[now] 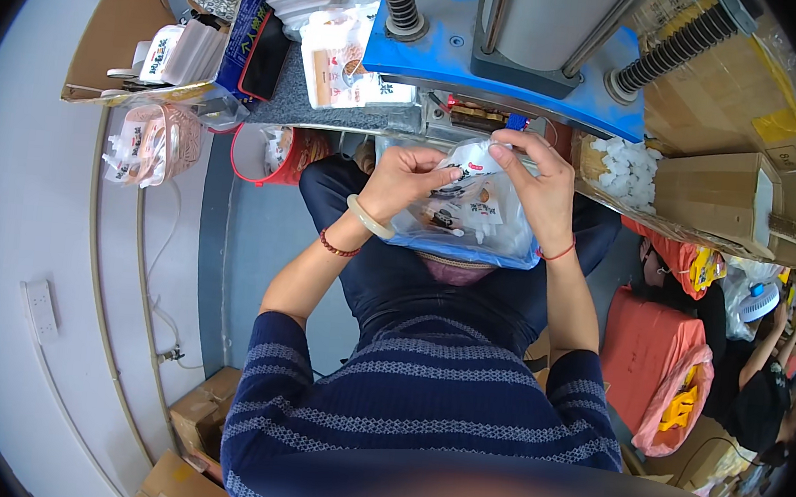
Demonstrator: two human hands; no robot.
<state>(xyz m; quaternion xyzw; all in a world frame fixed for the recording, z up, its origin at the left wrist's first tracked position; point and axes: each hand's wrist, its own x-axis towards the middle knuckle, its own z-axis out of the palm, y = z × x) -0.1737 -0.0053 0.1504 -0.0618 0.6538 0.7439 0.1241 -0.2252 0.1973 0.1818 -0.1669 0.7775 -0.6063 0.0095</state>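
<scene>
My left hand (pixel 410 181) and my right hand (pixel 533 182) both pinch a small white printed packet (pixel 470 160) at chest height, over my lap. Under the hands lies a clear plastic bag (pixel 476 219) holding several similar small white packets. My left wrist wears a pale bangle and a red bead string; my right wrist has a red cord. Just beyond the hands stands a blue press machine (pixel 508 69) with black springs and metal columns.
A stack of white pouches (pixel 348 64) lies on the bench left of the machine. A cardboard box (pixel 725 187) and a tray of white pieces (pixel 621 169) sit to the right. Clear bags (pixel 152 142) hang at left. Another person (pixel 766 366) sits at far right.
</scene>
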